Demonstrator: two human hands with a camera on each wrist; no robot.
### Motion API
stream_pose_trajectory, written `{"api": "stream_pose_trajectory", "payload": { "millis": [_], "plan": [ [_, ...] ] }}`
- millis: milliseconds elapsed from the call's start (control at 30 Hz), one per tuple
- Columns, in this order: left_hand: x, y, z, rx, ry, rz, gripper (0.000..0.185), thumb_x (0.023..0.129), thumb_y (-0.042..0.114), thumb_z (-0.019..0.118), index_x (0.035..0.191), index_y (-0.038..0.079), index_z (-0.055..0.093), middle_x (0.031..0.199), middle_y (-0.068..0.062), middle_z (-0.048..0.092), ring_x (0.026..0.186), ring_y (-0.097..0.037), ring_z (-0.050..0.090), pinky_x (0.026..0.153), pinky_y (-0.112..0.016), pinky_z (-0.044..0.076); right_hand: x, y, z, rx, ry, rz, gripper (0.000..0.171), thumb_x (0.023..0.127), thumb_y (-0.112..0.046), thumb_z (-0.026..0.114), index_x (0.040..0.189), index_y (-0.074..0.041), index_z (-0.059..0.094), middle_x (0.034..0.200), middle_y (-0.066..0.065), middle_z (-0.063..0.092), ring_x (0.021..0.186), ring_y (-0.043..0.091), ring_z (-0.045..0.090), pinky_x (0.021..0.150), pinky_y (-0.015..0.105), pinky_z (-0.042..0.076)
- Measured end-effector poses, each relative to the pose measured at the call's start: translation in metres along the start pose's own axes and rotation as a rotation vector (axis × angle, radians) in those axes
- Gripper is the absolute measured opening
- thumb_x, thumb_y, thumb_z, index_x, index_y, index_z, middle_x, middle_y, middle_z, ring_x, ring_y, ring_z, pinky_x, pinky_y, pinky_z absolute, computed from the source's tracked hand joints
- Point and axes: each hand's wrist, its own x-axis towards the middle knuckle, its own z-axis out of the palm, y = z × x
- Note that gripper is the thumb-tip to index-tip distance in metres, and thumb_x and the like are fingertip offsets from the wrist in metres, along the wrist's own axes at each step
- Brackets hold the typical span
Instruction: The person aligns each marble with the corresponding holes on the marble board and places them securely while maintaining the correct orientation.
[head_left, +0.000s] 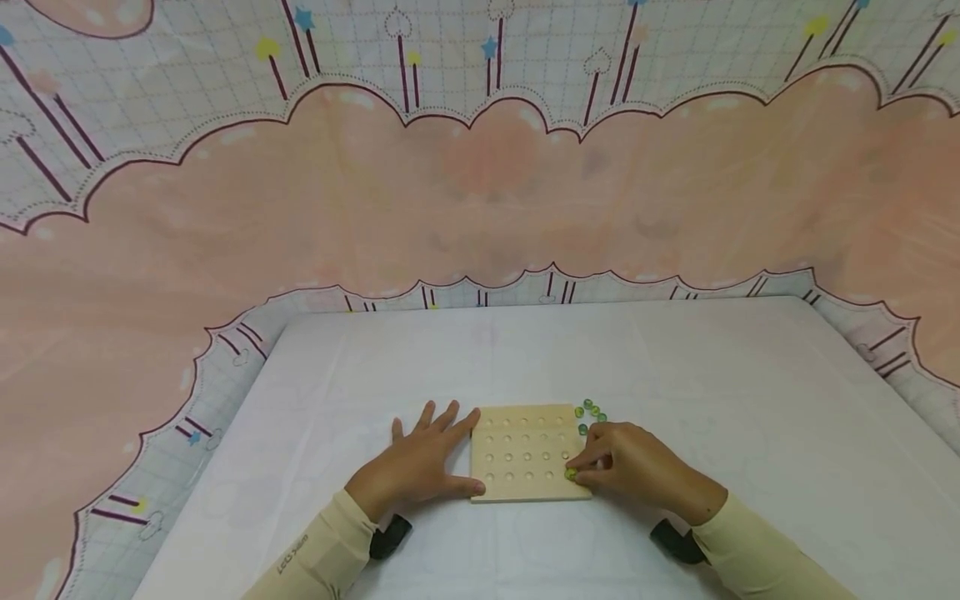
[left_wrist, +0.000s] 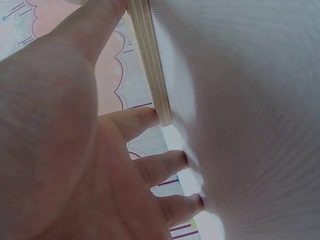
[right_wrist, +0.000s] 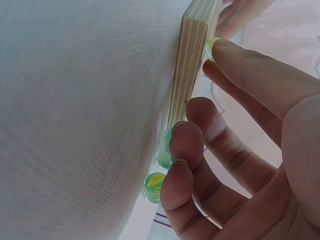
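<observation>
- Head view: your left hand point(head_left: 420, 467) lies flat with straight fingers against the wooden peg board point(head_left: 528, 454) near the desk point(head_left: 750, 400) front. Your right hand point(head_left: 637, 467) pinches a green marble point(head_left: 571, 473) over the board's near right corner.
- Left wrist view: the thumb and forefinger brace the board's edge point(left_wrist: 150, 65); if they lift, the board may slide.
- Right wrist view: loose marbles point(right_wrist: 156, 185) lie just beside the board; a nudge could send them rolling. There is open cloth beyond.

On a white-covered table point(head_left: 712, 375), the left hand point(head_left: 420, 462) lies flat against the left edge of a square pale wooden board with rows of round dimples point(head_left: 525, 454), while the right hand point(head_left: 637, 467) pinches a small green glass marble point(head_left: 570, 473) at its near right corner, beside a cluster of loose green marbles point(head_left: 591, 414).
</observation>
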Motion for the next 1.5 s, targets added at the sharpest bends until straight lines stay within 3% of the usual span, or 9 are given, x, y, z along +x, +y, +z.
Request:
{"api": "stream_pose_trajectory", "payload": {
  "millis": [1500],
  "plan": [
    [0.0023,-0.0019,0.0025,0.013,-0.005,-0.013,0.103,0.073,0.070,0.073,0.158,0.034,0.028,0.167,-0.008,0.021,0.154,-0.045,0.009,0.110,-0.081,0.007,-0.0011,-0.0022,-0.0007,-0.060,0.032,-0.011,0.015,0.079,-0.020,0.084,0.095,-0.023,0.083,0.084,-0.014,0.062,0.067,-0.004,0.047,0.059,0.017,0.044]
  ]
}}
